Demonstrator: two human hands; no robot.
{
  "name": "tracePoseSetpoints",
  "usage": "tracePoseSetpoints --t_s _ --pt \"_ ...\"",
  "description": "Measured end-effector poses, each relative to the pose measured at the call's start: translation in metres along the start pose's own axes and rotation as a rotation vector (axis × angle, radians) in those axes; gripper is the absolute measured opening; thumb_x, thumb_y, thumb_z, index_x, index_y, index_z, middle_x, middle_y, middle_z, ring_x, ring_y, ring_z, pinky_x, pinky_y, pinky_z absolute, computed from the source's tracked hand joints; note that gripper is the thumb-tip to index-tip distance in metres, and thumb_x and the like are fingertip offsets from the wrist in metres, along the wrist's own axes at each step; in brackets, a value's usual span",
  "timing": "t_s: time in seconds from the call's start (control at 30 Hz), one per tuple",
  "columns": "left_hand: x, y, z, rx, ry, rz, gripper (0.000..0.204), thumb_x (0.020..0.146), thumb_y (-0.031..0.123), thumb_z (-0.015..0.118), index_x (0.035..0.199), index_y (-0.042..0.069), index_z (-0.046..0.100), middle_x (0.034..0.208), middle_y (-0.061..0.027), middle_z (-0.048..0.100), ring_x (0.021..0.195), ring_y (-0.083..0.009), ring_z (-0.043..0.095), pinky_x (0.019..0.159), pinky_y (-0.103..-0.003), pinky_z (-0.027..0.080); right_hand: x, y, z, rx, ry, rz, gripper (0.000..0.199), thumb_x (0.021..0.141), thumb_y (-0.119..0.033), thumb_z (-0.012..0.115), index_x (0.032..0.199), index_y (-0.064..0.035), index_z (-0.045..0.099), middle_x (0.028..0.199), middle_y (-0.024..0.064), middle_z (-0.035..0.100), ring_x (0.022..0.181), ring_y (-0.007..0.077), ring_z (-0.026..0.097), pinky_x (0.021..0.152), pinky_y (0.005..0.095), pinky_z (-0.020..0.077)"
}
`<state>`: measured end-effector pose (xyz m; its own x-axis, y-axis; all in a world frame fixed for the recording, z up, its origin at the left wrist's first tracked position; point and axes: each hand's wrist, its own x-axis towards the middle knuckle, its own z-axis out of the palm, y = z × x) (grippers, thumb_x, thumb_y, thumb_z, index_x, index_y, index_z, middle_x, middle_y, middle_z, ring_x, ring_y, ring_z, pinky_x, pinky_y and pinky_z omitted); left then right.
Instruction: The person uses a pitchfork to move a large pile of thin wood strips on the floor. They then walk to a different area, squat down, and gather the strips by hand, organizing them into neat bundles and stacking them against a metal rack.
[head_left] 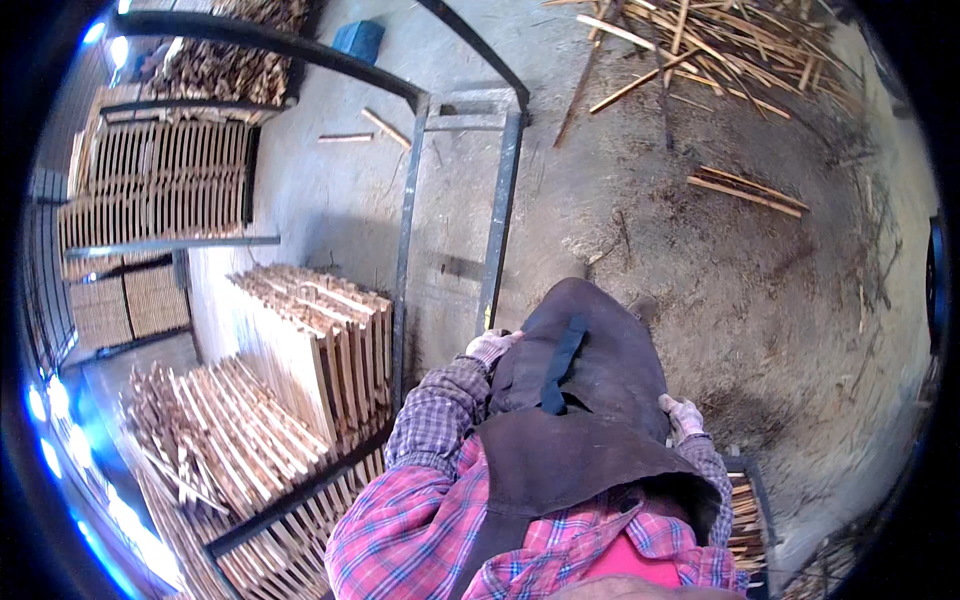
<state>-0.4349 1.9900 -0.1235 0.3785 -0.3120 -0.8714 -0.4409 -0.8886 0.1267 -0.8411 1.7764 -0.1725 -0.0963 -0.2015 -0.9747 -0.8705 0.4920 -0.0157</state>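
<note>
My left hand [492, 346], in a pale glove, is at the left edge of the long dark apron [575, 350] I wear, beside the end of a metal frame rail. Its fingertips reach the apron's side, but how they are bent is hard to make out. On the other side, my right hand [683, 416], also in a pale glove, hangs low against the apron's right edge. Its fingers are small and partly hidden, so I cannot tell if they grip the cloth. A dark strap [565, 362] lies down the apron's front.
To the left, stacked wooden slats [330, 350] stand on a metal rack [300, 490]. A metal frame [408, 220] is ahead. More slat stacks [170, 170] and a blue container [359, 41] lie farther off. Loose sticks [720, 50] are piled far right; two sticks [747, 193] lie nearer.
</note>
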Motion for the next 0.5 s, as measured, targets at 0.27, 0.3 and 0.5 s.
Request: tracePoseSetpoints --t_s 0.27,0.3,0.5 --pt "-0.030 -0.048 0.041 -0.261 0.100 -0.204 0.046 0.086 0.050 0.043 0.119 0.020 0.053 0.099 -0.0189 0.061 0.089 -0.0313 0.060 0.077 -0.037 0.047 -0.020 -0.128 -0.027 -0.360 0.111 -0.113 0.060 0.076 -0.048 0.060 0.118 -0.0068 0.052 0.111 0.0138 0.059 0.105 0.0293 0.054 0.091 0.0367 0.0401" --pt "-0.027 -0.048 0.037 -0.490 0.065 -0.343 0.045 0.087 0.049 0.043 0.120 0.020 0.053 0.099 -0.0189 0.061 0.090 -0.0312 0.060 0.077 -0.037 0.047 -0.026 -0.147 -0.028 -0.228 0.086 -0.112 0.056 0.077 -0.047 0.059 0.116 -0.0070 0.053 0.106 0.0129 0.061 0.100 0.0284 0.056 0.088 0.0367 0.0420" --pt "-0.018 -0.063 -0.026 -0.914 0.135 -0.429 0.037 0.083 0.041 0.052 0.091 0.007 0.064 0.073 -0.0083 0.063 0.067 -0.0159 0.059 0.061 -0.028 0.045 -0.027 -0.261 -0.028 -0.248 0.343 -0.387 0.040 0.076 -0.035 0.067 0.102 -0.0059 0.057 0.083 0.0061 0.064 0.068 0.0173 0.059 0.062 0.0322 0.0474"
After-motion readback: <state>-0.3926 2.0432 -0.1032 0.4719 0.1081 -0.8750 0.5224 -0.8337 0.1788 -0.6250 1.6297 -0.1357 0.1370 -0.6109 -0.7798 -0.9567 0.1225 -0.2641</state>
